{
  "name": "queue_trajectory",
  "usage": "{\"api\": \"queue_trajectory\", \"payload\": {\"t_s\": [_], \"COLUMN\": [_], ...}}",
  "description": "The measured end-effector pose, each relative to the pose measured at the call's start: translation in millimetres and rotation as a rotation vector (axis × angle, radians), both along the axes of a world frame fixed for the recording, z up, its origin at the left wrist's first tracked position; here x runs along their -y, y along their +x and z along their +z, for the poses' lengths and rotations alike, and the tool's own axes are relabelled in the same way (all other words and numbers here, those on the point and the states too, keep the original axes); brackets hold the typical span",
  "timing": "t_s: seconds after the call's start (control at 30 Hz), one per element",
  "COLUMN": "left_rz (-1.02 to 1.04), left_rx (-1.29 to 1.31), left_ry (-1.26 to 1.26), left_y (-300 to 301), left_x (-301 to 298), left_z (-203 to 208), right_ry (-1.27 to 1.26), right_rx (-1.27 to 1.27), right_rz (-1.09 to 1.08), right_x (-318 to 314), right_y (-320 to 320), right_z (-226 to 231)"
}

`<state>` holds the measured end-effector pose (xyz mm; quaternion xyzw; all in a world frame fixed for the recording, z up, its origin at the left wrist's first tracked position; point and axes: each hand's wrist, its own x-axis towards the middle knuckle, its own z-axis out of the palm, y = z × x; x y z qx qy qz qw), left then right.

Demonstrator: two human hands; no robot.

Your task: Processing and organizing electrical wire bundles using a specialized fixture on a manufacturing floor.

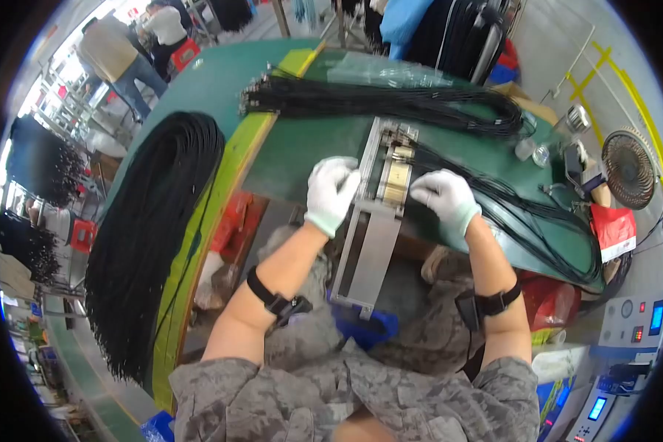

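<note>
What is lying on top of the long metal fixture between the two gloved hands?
On the metal fixture sit small brass-coloured blocks. The left hand rests on its left edge, and the right hand brings black cables to it. Anything under the fingers is hidden.

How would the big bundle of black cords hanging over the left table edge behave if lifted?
The bundle of black cords drapes limply over the table edge, so probably floppy. Its thickness suggests real weight. Loose strands at the lower end might spill or tangle.

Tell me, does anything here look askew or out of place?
The long grey metal jig sticks out past the green table edge, over the lap. Both white-gloved hands, left hand and right hand, rest at it.
</note>
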<state>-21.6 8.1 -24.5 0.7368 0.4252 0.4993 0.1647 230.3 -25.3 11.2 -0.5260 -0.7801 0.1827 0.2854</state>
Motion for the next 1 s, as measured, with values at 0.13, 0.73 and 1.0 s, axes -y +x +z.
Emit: {"api": "queue_trajectory", "payload": {"t_s": [0.13, 0.73, 1.0], "left_rz": [0.058, 0.091, -0.096], "left_rx": [-0.073, -0.133, -0.473], "left_ry": [-0.082, -0.192, 0.198], "left_y": [0, -5, 21], "left_x": [-5, 0, 17], "left_z": [-1, -7, -2], "right_ry": [0.053, 0.166, 0.160], "right_rx": [0.152, 0.445, 0.431], "right_rz": [0.002, -0.009, -0.002], "right_x": [-8, 6, 3], "right_y": [2, -1, -8], "right_z": [-1, 7, 2]}}
